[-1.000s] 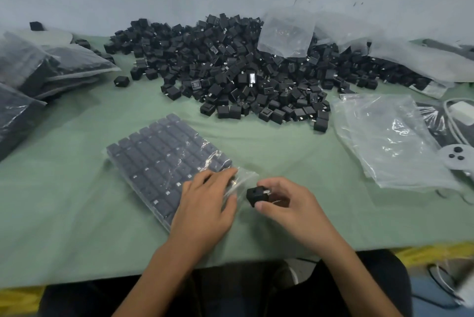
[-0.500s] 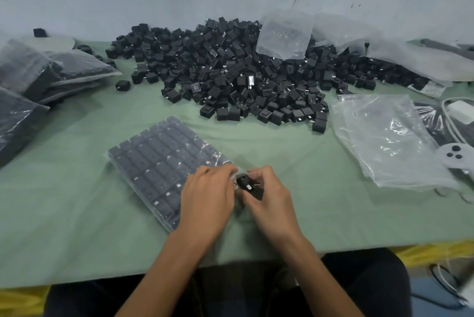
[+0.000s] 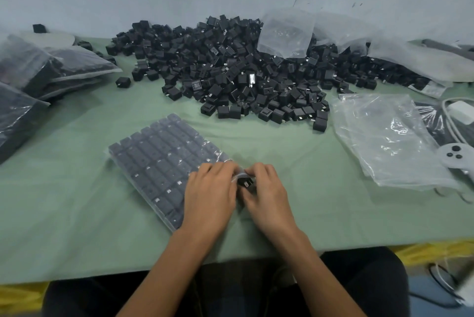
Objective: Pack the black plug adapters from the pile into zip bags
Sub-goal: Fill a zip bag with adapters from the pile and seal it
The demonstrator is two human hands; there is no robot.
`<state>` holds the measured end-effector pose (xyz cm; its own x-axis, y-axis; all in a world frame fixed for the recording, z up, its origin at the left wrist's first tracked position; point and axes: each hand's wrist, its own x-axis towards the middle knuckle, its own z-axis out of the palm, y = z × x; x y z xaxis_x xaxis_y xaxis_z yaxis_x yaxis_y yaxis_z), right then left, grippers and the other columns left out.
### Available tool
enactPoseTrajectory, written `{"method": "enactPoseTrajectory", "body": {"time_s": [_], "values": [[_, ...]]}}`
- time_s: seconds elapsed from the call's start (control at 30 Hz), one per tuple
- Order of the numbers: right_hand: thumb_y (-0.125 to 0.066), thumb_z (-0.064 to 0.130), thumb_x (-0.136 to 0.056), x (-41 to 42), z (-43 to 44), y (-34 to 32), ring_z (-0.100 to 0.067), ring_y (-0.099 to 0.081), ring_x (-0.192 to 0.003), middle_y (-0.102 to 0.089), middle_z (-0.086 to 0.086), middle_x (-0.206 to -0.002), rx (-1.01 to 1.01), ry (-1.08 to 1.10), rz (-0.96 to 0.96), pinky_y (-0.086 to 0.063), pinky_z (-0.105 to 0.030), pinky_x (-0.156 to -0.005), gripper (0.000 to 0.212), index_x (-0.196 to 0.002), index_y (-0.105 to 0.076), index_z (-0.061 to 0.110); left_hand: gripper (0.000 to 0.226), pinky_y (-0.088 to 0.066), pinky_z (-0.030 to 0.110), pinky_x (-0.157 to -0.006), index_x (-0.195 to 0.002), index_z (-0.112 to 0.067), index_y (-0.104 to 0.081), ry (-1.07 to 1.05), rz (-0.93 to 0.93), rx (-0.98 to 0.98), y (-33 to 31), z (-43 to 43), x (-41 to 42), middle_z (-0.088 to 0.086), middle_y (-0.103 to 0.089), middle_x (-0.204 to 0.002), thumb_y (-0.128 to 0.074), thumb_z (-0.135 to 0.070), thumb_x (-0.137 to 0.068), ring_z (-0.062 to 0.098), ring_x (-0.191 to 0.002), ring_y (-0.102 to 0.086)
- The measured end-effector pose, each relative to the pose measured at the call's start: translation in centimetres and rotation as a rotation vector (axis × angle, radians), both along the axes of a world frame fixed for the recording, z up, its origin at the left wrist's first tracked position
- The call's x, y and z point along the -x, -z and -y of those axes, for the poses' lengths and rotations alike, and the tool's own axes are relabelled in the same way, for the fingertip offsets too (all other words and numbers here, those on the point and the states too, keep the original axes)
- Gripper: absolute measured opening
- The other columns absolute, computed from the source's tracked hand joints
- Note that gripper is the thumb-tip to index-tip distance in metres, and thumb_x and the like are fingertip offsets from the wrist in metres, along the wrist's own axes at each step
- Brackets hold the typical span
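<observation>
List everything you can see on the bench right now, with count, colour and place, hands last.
Loose plug adapters: one big pile, too many to count, black, far centre of the table.
Zip bag being filled: one, clear, adapters in rows inside, near centre-left.
Single adapter: one, black, between both hands at the bag's mouth.
Filled bags: several, far left, count unclear.
Empty bags: a clear stack, right; more lie on the pile.
White controller: one, right edge.
Table cover: green.
Left hand: on the bag's open end.
Right hand: pushing the adapter in.
</observation>
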<state>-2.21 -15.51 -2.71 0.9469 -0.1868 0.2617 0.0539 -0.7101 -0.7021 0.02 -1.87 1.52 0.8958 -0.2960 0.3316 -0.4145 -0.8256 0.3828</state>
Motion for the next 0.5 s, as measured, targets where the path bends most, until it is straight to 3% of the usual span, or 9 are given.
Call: {"method": "enactPoseTrajectory", "body": {"time_s": [0.13,0.3,0.4,0.5], "values": [[-0.071,0.021,-0.082,0.0,-0.2,-0.1,-0.021,-0.051,-0.093,-0.053,0.003,-0.101,0.02,0.035,0.004,-0.044,-0.037,-0.08,0.025,-0.099,-0.052,0.021,0.018,-0.04,0.033,-0.084,-0.105,-0.029,-0.059,0.025,-0.059,0.006,0.1,0.2,-1.1,-0.012,-0.062,-0.105,-0.061,-0.023,-0.088,0.017,-0.096,-0.047],[-0.077,0.03,-0.079,-1.1,0.6,-0.9,-0.015,-0.05,-0.087,-0.052,0.009,-0.091,0.035,-0.01,-0.075,-0.04,-0.031,-0.075,0.033,-0.096,-0.05,0.026,0.029,-0.03,0.023,-0.084,-0.118,-0.026,-0.061,0.04,-0.147,0.195,0.8,-0.5,-1.9,-0.01,-0.052,-0.113,-0.065,-0.021,-0.09,0.006,-0.099,-0.032],[-0.077,0.034,-0.081,-0.6,1.8,-0.9,-0.003,-0.051,-0.092,-0.056,0.014,-0.101,-0.022,-0.096,-0.085,-0.044,-0.022,-0.082,0.034,-0.11,-0.059,0.029,0.025,-0.027,0.02,-0.08,-0.114,-0.026,-0.061,0.027,-0.134,0.198,1.1,-0.6,-1.7,-0.012,-0.048,-0.109,-0.067,-0.024,-0.09,0.004,-0.095,-0.03],[-0.073,0.03,-0.088,0.2,2.5,-0.8,0.0,-0.054,-0.096,-0.06,0.014,-0.109,-0.033,-0.138,-0.061,-0.046,-0.024,-0.092,0.035,-0.122,-0.064,0.029,0.017,-0.028,0.022,-0.079,-0.103,-0.025,-0.061,0.0,-0.112,0.192,1.0,-0.6,-1.4,-0.012,-0.045,-0.104,-0.069,-0.025,-0.088,0.006,-0.093,-0.032]]}}
